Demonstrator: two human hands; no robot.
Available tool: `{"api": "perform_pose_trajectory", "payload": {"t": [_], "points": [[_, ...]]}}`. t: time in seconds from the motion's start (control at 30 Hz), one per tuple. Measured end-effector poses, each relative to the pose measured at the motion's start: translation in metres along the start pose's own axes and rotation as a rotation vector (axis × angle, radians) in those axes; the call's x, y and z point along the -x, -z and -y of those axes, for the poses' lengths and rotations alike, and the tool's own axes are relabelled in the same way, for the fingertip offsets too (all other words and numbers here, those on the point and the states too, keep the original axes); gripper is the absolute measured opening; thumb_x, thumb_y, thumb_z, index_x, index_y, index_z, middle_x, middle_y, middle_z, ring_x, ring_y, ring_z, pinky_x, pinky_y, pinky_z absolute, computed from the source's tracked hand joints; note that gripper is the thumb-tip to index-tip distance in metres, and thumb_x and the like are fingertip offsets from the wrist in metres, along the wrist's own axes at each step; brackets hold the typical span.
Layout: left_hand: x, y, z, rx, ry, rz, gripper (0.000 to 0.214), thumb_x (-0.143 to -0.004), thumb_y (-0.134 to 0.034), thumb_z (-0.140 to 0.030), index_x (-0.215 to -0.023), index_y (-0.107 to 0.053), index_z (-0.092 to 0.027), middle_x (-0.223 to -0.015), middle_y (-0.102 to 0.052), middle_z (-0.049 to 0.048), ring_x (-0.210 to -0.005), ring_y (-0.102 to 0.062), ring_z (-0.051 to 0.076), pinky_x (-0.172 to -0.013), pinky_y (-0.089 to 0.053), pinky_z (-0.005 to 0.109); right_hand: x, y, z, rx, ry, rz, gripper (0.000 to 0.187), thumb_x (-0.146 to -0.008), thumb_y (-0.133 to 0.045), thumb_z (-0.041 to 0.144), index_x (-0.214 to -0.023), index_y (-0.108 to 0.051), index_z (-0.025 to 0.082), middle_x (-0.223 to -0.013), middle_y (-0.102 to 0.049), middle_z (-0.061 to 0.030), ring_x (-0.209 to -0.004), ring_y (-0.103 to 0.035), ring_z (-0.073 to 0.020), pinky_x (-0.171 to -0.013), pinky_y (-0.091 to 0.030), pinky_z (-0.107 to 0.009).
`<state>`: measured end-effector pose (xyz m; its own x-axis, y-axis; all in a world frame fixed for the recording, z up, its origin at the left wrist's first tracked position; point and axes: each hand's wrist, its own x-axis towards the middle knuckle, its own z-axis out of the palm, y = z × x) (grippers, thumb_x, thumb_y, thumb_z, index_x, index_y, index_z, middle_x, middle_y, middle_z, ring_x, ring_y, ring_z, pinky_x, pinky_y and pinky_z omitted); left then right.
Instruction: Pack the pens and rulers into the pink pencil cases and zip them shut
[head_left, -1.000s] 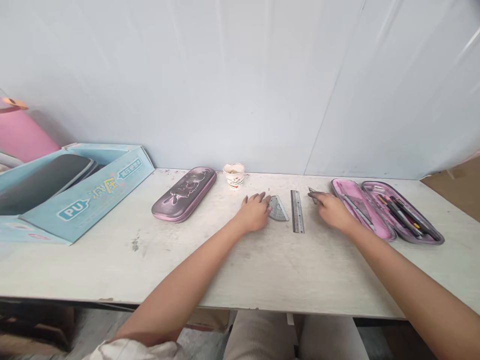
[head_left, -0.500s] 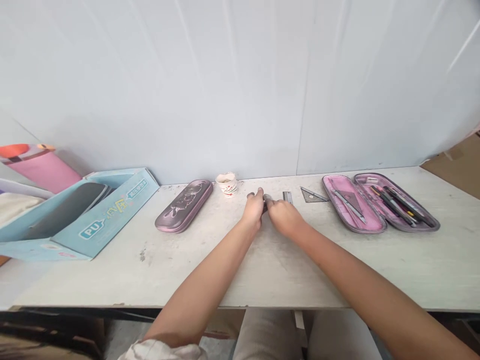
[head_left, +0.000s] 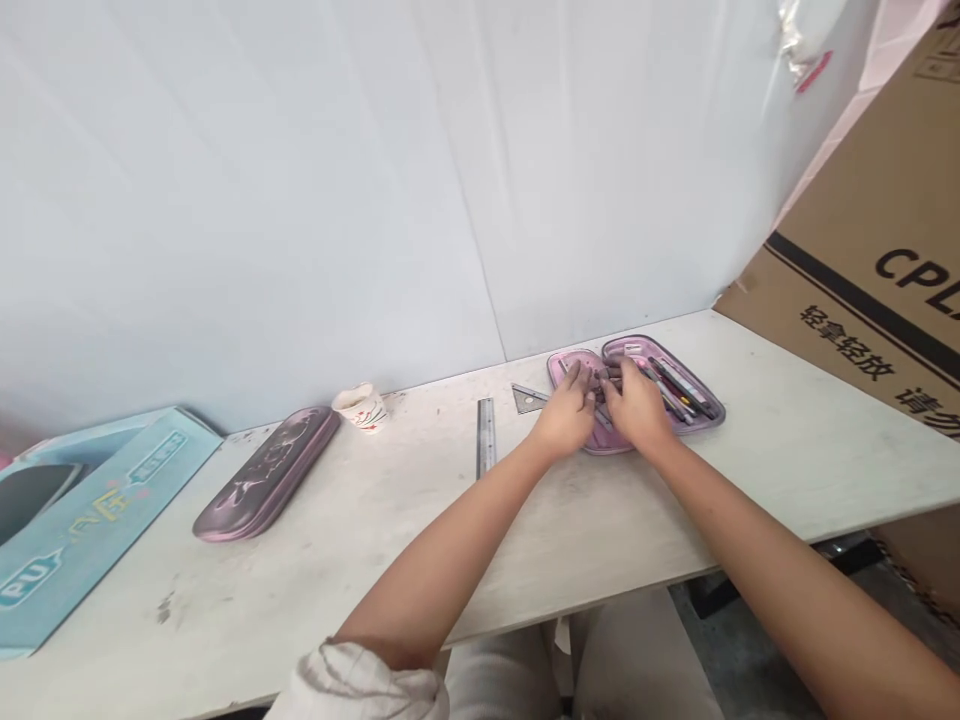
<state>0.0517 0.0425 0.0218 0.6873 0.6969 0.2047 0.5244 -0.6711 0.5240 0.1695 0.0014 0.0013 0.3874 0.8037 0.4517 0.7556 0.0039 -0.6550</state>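
My left hand (head_left: 566,412) and my right hand (head_left: 636,402) meet over the left half of an open pink pencil case (head_left: 611,440). Fingers of both hands are bent and drawn together at the pink lining; whatever they pinch there is too small and too covered to make out. Pens and pencils (head_left: 679,390) lie in the case's right half, beside my right hand. Just left of my left hand, a set square (head_left: 527,399) rests flat on the table. A metal ruler (head_left: 486,435) lies further left, its near end behind my left forearm.
A closed dark pencil case (head_left: 266,475) lies on the table (head_left: 390,540) at the left, near a white patterned paper cup (head_left: 362,407). Beyond it stands a light blue box (head_left: 112,510). A large cardboard carton (head_left: 862,300) leans at the right. The wall (head_left: 337,200) borders the table's back.
Both hands have left the ruler on the table and moved right to the open pencil case. The view has turned right, bringing the carton further in.
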Motion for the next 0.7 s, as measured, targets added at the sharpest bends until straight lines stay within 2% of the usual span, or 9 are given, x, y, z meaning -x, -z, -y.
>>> {"api": "perform_pose_trajectory", "payload": {"t": [0.1, 0.2, 0.27, 0.33, 0.4, 0.5, 0.6, 0.7], "points": [[-0.004, -0.014, 0.001, -0.195, 0.012, 0.096, 0.050, -0.089, -0.026, -0.021, -0.135, -0.034, -0.003, -0.144, -0.029, 0.0192, -0.136, -0.022, 0.024, -0.110, -0.022, 0.044, 0.005, -0.002, -0.016, 0.101, -0.031, 0.067, 0.030, -0.081, -0.044, 0.016, -0.109, -0.054, 0.009, -0.105, -0.062, -0.0154, -0.098, -0.058, -0.0228, -0.085, -0.042, -0.032], [-0.004, -0.015, 0.005, -0.287, 0.075, 0.163, 0.046, -0.088, -0.031, -0.025, -0.132, -0.041, -0.020, -0.142, -0.038, 0.0088, -0.132, -0.029, 0.031, -0.105, -0.014, 0.062, 0.009, -0.004, -0.022, 0.164, -0.036, 0.113, 0.029, -0.082, -0.044, 0.018, -0.107, -0.058, 0.011, -0.106, -0.058, -0.0154, -0.093, -0.059, -0.0215, -0.083, -0.043, -0.031], [-0.005, -0.006, 0.006, -0.276, 0.122, 0.147, 0.043, -0.087, -0.034, -0.027, -0.129, -0.045, -0.027, -0.138, -0.044, 0.0032, -0.131, -0.030, 0.032, -0.103, -0.008, 0.065, 0.008, -0.003, -0.021, 0.161, -0.001, 0.094, 0.030, -0.081, -0.045, 0.017, -0.108, -0.058, 0.011, -0.108, -0.056, -0.0163, -0.094, -0.058, -0.0222, -0.084, -0.042, -0.032], [-0.006, 0.008, 0.008, -0.179, 0.163, 0.087, 0.043, -0.086, -0.036, -0.028, -0.127, -0.048, -0.027, -0.136, -0.047, 0.0025, -0.131, -0.032, 0.029, -0.107, -0.010, 0.058, 0.005, -0.001, -0.018, 0.109, 0.033, 0.059, 0.032, -0.080, -0.044, 0.014, -0.109, -0.058, 0.011, -0.110, -0.054, -0.0172, -0.098, -0.057, -0.0234, -0.087, -0.042, -0.033], [-0.004, 0.027, 0.012, -0.003, 0.207, 0.023, 0.043, -0.086, -0.037, -0.028, -0.127, -0.049, -0.023, -0.135, -0.048, 0.0044, -0.130, -0.036, 0.024, -0.110, -0.017, 0.046, 0.001, 0.001, -0.011, 0.009, 0.033, 0.061, 0.032, -0.081, -0.043, 0.015, -0.108, -0.058, 0.011, -0.110, -0.056, -0.0165, -0.101, -0.056, -0.0228, -0.090, -0.041, -0.034], [0.007, 0.055, 0.026, 0.291, 0.327, -0.092, 0.044, -0.086, -0.038, -0.032, -0.126, -0.050, -0.019, -0.135, -0.047, 0.0075, -0.128, -0.039, 0.019, -0.109, -0.024, 0.034, -0.003, -0.002, 0.012, -0.176, -0.007, 0.162, 0.031, -0.083, -0.042, 0.018, -0.107, -0.059, 0.012, -0.110, -0.060, -0.0132, -0.104, -0.056, -0.0201, -0.094, -0.039, -0.033], [0.027, 0.075, 0.047, 0.494, 0.494, -0.210, 0.044, -0.084, -0.042, -0.038, -0.123, -0.051, -0.018, -0.135, -0.047, 0.0099, -0.127, -0.040, 0.021, -0.106, -0.028, 0.037, 0.001, -0.013, 0.046, -0.339, -0.062, 0.337, 0.030, -0.083, -0.043, 0.021, -0.107, -0.060, 0.015, -0.112, -0.062, -0.0100, -0.105, -0.056, -0.0181, -0.095, -0.039, -0.034], [0.050, 0.084, 0.066, 0.624, 0.627, -0.249, 0.043, -0.084, -0.043, -0.041, -0.120, -0.052, -0.021, -0.136, -0.046, 0.0108, -0.124, -0.044, 0.024, -0.102, -0.033, 0.041, 0.008, -0.032, 0.080, -0.568, -0.195, 0.538, 0.035, -0.086, -0.041, 0.035, -0.112, -0.056, 0.017, -0.123, -0.057, -0.0108, -0.110, -0.054, -0.0187, -0.088, -0.045, -0.034]]}}
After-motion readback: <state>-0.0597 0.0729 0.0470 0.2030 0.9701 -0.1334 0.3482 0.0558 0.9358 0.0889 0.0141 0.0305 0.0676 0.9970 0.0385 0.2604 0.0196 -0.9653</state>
